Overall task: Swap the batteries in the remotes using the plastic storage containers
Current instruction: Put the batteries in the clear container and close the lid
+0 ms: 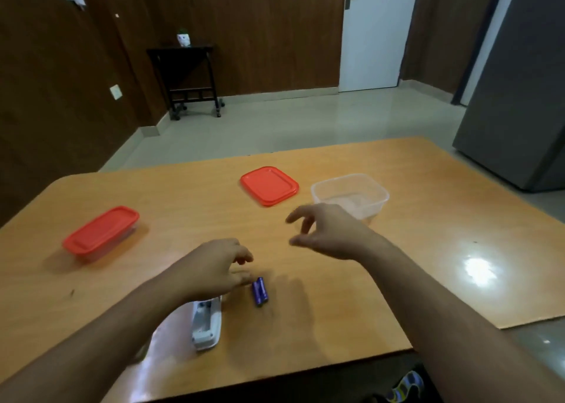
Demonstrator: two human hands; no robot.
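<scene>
Two purple batteries (260, 291) are seen at 6 o'clock on the table (397, 265).
Both the left hand (214, 269) and right hand (325, 231) are held loosely open, empty; the battery labels cannot be read.

i can't read any writing here. the two purple batteries (260, 290) lying side by side on the table by my left hand have some print on their wrappers, but it is too small and blurred to make out. the white remote (206, 323) lies back side up and shows no label i can read.
</scene>
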